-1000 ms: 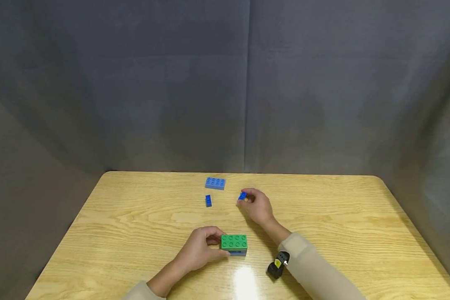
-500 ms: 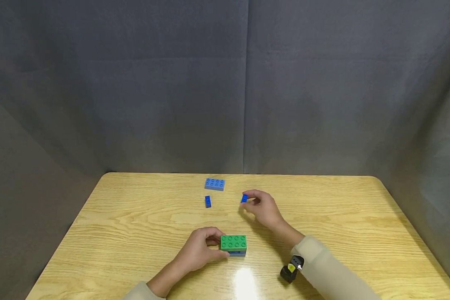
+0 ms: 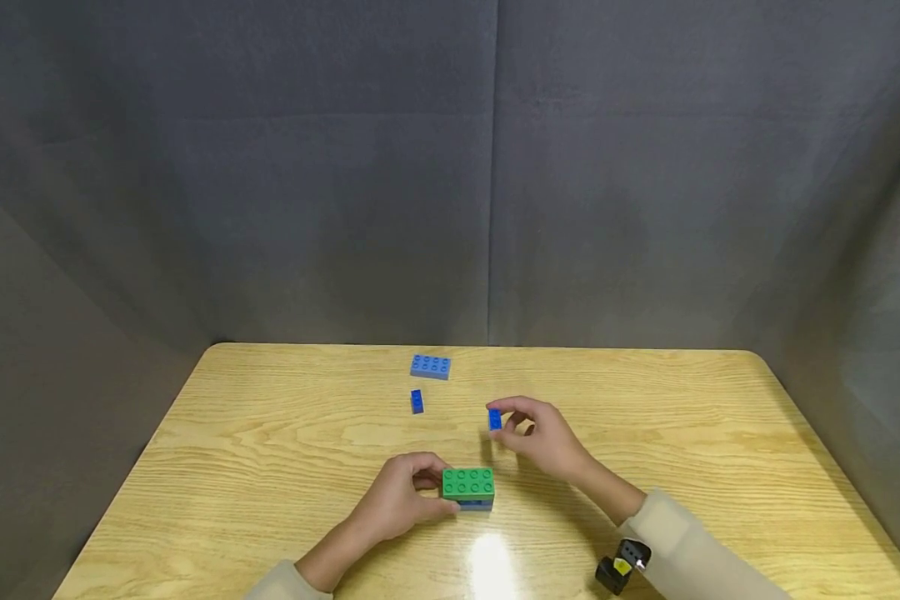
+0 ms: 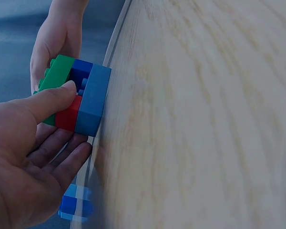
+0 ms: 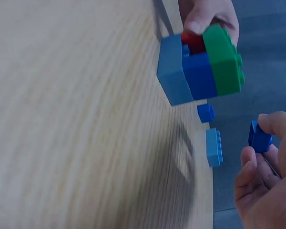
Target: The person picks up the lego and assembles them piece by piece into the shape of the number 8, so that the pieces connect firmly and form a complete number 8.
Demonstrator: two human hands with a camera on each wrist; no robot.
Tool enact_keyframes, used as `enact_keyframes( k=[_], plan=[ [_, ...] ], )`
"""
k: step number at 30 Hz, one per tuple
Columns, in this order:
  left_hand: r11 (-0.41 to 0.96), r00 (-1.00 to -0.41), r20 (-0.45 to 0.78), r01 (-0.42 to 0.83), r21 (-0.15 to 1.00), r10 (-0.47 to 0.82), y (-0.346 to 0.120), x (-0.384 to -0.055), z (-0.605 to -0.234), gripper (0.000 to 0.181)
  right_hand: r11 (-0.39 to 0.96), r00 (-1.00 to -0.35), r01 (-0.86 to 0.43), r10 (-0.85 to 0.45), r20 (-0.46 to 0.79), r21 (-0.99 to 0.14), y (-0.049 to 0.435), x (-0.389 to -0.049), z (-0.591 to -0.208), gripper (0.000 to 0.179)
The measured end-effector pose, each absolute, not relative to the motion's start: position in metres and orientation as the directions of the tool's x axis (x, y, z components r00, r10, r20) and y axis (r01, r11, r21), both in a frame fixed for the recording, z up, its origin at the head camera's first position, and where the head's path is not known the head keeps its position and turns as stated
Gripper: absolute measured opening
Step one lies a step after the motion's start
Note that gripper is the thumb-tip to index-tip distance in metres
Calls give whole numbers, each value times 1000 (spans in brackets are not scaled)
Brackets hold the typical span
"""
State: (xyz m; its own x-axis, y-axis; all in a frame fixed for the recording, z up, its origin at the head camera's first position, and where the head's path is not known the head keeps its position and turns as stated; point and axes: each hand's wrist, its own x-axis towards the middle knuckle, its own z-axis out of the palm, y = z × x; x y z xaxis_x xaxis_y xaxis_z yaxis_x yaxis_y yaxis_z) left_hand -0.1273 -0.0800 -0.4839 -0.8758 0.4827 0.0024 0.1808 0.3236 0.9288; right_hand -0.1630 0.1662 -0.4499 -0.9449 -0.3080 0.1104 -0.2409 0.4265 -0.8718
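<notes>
Grey curtain backdrop, pale wooden surface (image 3: 270,467) with plastic building bricks on it.
Right hand (image 3: 543,437) pinches a small dark blue brick (image 3: 494,419) just above the surface; left hand (image 3: 397,500) grips the stacked block with the green top brick (image 3: 468,484). Looks light, rigid, a bit slick, so I'd hold its flat sides. Light blue flat brick (image 3: 430,367) and another small blue brick (image 3: 416,401) sit farther back.

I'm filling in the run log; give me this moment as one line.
left hand: grips brick stack on table | right hand: pinches small blue brick above table | loose: light blue plate, blue brick
</notes>
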Motion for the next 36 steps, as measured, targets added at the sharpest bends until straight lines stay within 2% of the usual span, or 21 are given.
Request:
enact_keyframes(
  k=[5,10,21,36],
  plan=[
    [324,-875,6,185,928,484,-80,-128,-485,32,410,-932,-255,-347,109,-876,164,-141,-425,32],
    [319,-875,1,177,931,485,-80,-128,-484,31,396,-918,-269,-381,110,-878,164,-127,-417,32],
    [321,-871,5,186,929,491,-80,-128,-485,31,338,-898,-296,-418,139,-893,169,-120,-452,34],
    [320,-877,-22,152,935,479,-78,-126,-481,30,289,-900,-263,-417,127,-920,163,-111,-461,36]
  ],
)
